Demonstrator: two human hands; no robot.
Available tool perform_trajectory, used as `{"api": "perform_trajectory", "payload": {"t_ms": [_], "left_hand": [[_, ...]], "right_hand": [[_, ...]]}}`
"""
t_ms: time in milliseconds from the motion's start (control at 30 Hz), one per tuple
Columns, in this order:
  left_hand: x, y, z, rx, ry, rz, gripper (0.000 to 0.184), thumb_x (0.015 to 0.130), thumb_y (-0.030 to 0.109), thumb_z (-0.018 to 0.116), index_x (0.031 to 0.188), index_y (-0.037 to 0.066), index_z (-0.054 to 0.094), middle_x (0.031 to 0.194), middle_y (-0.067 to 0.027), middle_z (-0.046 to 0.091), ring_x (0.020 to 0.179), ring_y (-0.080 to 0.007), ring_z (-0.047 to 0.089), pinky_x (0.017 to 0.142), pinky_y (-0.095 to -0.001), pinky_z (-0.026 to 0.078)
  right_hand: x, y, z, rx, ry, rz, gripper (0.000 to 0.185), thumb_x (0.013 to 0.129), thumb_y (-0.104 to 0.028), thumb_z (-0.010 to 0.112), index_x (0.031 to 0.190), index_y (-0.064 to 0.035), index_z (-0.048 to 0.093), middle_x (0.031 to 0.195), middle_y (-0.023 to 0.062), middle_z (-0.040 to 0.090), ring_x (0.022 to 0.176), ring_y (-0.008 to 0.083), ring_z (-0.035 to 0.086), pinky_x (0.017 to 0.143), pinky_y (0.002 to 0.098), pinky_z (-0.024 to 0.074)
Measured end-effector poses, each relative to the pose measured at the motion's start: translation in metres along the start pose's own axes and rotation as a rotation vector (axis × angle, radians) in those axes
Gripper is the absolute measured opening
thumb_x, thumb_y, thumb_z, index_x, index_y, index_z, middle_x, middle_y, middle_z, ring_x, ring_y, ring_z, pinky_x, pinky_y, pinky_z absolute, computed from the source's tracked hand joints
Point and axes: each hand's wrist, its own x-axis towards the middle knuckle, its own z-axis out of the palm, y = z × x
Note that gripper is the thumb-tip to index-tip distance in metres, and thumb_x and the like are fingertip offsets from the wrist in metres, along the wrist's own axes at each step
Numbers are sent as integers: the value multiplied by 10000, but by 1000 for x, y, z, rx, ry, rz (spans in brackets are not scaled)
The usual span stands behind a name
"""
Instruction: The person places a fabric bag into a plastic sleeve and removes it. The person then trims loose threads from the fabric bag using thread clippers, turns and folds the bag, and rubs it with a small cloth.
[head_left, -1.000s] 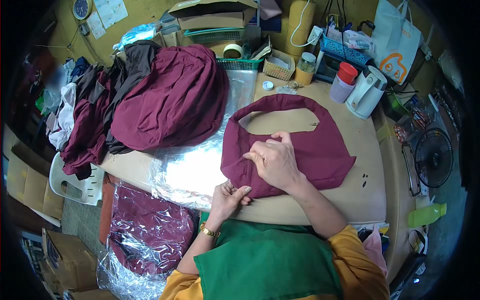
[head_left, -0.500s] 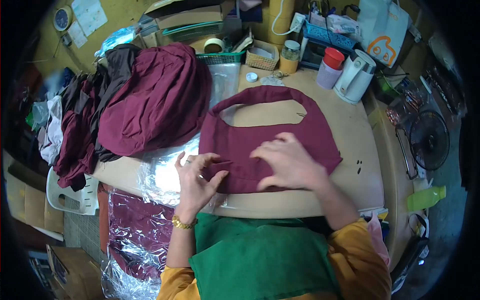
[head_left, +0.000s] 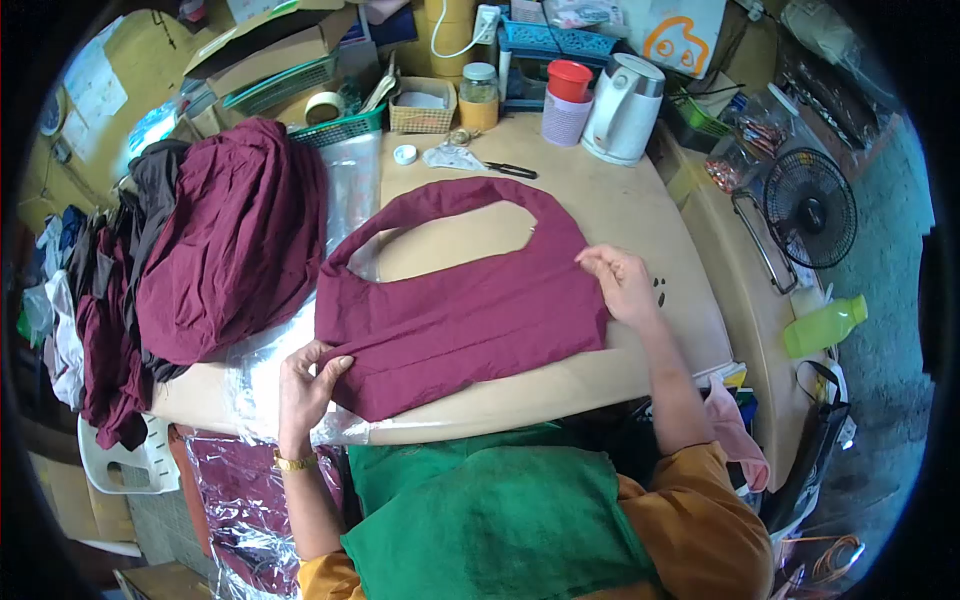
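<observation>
A maroon cloth bag [head_left: 450, 320] lies flat on the table [head_left: 660, 350], its looped handle toward the far side. My left hand [head_left: 308, 392] pinches the bag's near left edge between thumb and fingers. At the bag's right edge, the fingertips of my right hand [head_left: 622, 283] are closed on the cloth. Left of the bag is a large heap of maroon cloth [head_left: 235, 240].
Clear plastic [head_left: 350, 190] lies between heap and bag. Beyond the bag are small black snips [head_left: 512, 170], a jar [head_left: 478, 97], a red-lidded cup [head_left: 567, 105] and a white kettle [head_left: 624, 110]. A fan [head_left: 810, 208] stands at the right.
The view has swung right. My hands have moved apart to opposite edges of the bag, and both have closed on its cloth. The bag now lies more tilted, and the snips have come into view.
</observation>
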Motion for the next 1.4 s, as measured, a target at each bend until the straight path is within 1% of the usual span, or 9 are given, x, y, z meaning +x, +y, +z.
{"api": "perform_trajectory", "payload": {"t_ms": [100,233,533,600,700,733,1000,1133,1400], "left_hand": [[-8,-4,9,-46,79,70,186,896,152,716,856,-25,675,727,-20,640,715,-88,531,652,-260,431],[-18,-16,25,-197,167,-1,227,960,176,652,882,-37,634,801,2,609,760,-87,514,708,-244,429],[-12,-44,38,-251,309,25,227,816,127,794,859,-9,617,835,-43,600,805,-168,539,805,-305,439],[-15,-32,30,-155,325,64,334,731,201,860,896,15,637,859,-64,652,824,-210,592,976,-383,386],[-20,20,5,191,99,218,530,693,331,883,1032,17,625,1002,-69,655,965,-207,588,904,-371,449],[-20,30,5,208,120,210,513,624,257,901,1009,39,641,905,-61,691,919,-214,647,1089,-420,265],[-17,4,0,393,55,279,346,612,140,862,845,65,617,757,-78,600,776,-280,578,924,-408,361],[-20,0,6,316,-48,312,239,600,-7,688,759,60,522,780,-87,546,807,-285,554,857,-394,358],[-18,-17,23,533,-81,477,251,549,-14,650,647,99,448,702,-79,434,704,-283,469,747,-404,323]], "right_hand": [[-27,-1,-13,-463,191,130,245,973,-112,564,1167,32,524,874,123,685,779,156,661,720,307,531],[-77,-19,-16,-66,-32,665,422,936,-99,636,1278,7,413,814,96,660,681,140,641,654,312,530],[-88,-5,-6,280,32,542,738,747,-74,832,1314,-14,363,650,46,576,573,163,590,586,313,506],[-86,-6,-23,-322,31,486,764,680,-65,860,1293,-21,407,738,56,620,741,217,636,697,360,521],[-66,-33,-17,-347,112,135,688,655,-80,856,1226,-46,473,810,45,638,893,229,628,815,406,491],[-60,-42,-13,-357,137,22,664,646,-85,855,1203,-54,495,834,41,644,944,233,625,854,421,482],[-23,-30,-18,-552,-420,-271,197,653,-25,747,747,-98,589,771,1,586,829,183,572,874,348,352],[-31,-20,-16,-530,-387,-320,196,639,9,712,725,-91,566,755,-2,575,784,183,569,857,348,352],[-43,15,-10,-589,-131,-506,165,656,42,701,718,-72,600,749,25,549,775,201,566,810,365,364]]}}
